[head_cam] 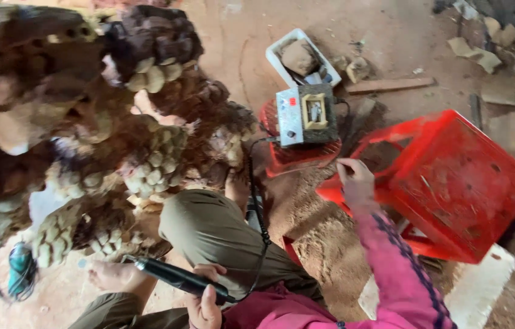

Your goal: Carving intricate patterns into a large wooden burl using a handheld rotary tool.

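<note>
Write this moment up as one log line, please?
left hand: grips black rotary carving tool | right hand: on red plastic stool | wood carving ahead | control box nearby

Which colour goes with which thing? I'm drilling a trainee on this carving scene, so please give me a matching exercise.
Things:
1. rotary tool in the left hand
2. stool touched by the right hand
3. tray
4. sleeve

Colours:
A. white
B. pink
C. black
D. red

Pairs: 1-C, 2-D, 3-A, 4-B
</note>
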